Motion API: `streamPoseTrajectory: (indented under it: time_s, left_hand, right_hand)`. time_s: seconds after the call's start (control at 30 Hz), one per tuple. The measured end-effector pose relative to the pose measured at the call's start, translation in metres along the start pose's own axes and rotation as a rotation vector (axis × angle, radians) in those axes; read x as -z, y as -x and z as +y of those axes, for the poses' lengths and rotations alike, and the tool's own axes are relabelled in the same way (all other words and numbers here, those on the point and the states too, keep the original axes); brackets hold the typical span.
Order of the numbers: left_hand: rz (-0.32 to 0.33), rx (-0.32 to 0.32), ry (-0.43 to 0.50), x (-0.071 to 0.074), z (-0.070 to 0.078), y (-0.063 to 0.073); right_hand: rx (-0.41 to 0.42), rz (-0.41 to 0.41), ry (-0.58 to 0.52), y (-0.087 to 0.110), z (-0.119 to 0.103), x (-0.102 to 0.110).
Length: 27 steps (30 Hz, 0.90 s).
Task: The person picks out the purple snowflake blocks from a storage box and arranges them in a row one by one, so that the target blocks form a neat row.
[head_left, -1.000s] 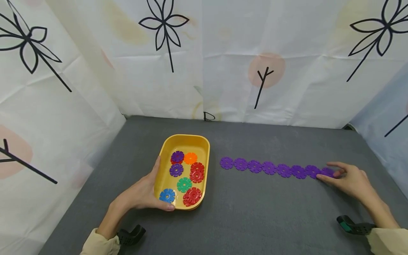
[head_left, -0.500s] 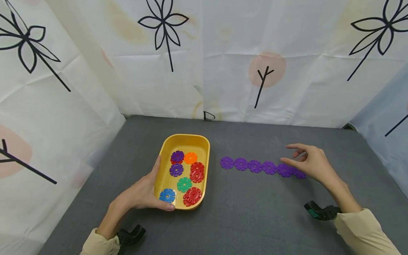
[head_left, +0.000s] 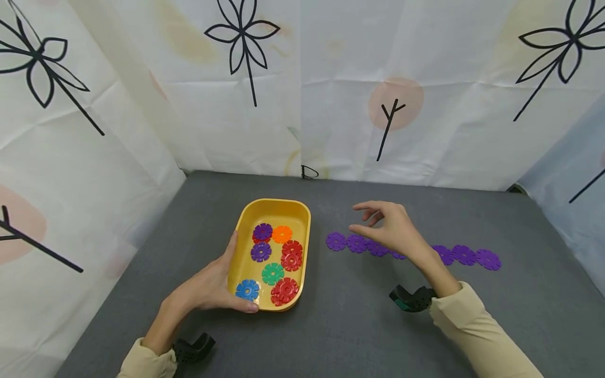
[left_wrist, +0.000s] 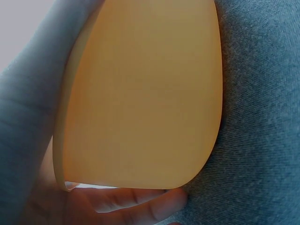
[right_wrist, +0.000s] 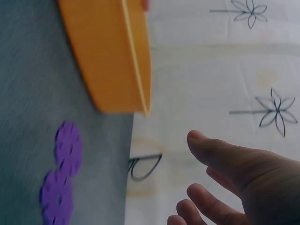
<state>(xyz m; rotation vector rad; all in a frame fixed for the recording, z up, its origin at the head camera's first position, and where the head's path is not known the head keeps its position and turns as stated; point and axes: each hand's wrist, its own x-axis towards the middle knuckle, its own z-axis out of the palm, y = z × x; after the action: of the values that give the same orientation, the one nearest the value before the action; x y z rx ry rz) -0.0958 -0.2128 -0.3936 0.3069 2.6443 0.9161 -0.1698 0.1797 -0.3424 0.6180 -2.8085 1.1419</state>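
On the left of the head view, my left hand (head_left: 212, 289) grips a yellow tray (head_left: 279, 211) by its left side, thumb over the near corner. In the left wrist view the tray's outer wall (left_wrist: 145, 93) fills the middle, with fingers along its end. Flower-shaped plastic discs lie inside: purple, red, orange, green (head_left: 272, 274) and blue (head_left: 247, 290). A row of purple flower discs (head_left: 465, 255) runs across the table to the right of the tray. My right hand (head_left: 389, 226) hovers over that row, thumb and fingers apart, holding nothing. Its forearm hides the row's middle.
A grey tabletop (head_left: 350, 325) lies under everything. White cloth (head_left: 340, 115) with flower drawings hangs behind and at both sides. Each wrist carries a black camera mount (head_left: 412, 299).
My right hand has left the right end of the purple row and swept left above it toward the tray. The left hand and the tray stay where they were.
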Motion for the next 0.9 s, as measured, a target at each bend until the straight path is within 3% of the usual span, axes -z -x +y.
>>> streamPoseTrajectory:
  time_s: [0.5,0.7,0.9]
  left_hand:
    - [-0.017,-0.016,-0.002,0.002,-0.002,0.000]
    - [-0.029,-0.034,0.029,0.001,-0.001,-0.001]
    - [-0.030,-0.048,0.050,0.000,-0.002,-0.001]
  right_hand:
    - [0.166,-0.035,-0.171,-0.051,-0.071,-0.076]
    - [0.191,-0.020,-0.266,-0.065,-0.086,-0.109]
    - [0.184,0.057,-0.334,-0.079,-0.092,-0.133]
